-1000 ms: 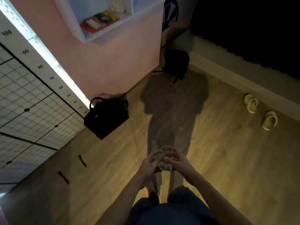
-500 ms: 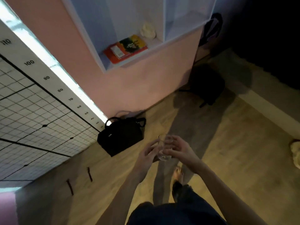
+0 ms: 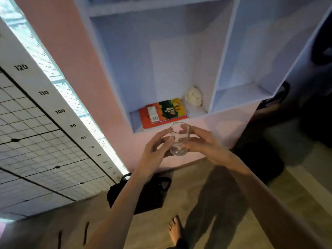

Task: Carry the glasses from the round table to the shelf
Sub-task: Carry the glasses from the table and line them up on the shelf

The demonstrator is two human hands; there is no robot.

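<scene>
Head view looks down on two bare hands holding one clear glass [image 3: 179, 139] at the middle of the frame. The glass is a smooth, straight-sided tumbler, upright, with a round rim and a thick base; it looks empty. Left hand [image 3: 156, 150] curves round its left side, fingertips on the wall, and right hand [image 3: 201, 142] wraps it from the right, fingers showing through the glass. Each grip is closed on the glass.

Just above and behind the glass in the frame stands the shelf [image 3: 224, 51], pale lilac, with flat matte boards and square-cut compartments. The glass is in the air in front of its lower edge, not on any board. In the lower left compartment lies a flat book [image 3: 163, 112] with a glossy orange and green cover and a white label, and beside it at the back sits a lumpy cream lump [image 3: 194, 96]; what it is cannot be told. The compartment to the right shows only bare board.

A pink wall [image 3: 62, 51] runs down the left of the shelf. At the left of the frame leans a white grid panel [image 3: 36, 141] with black lines and printed numbers. Below the hands, a black bag [image 3: 152, 194] with a loop handle sits on the wood-grain floor [image 3: 206, 203], against the wall under the shelf. A bare foot [image 3: 175, 230] shows at the bottom of the frame, beside a long shadow.
</scene>
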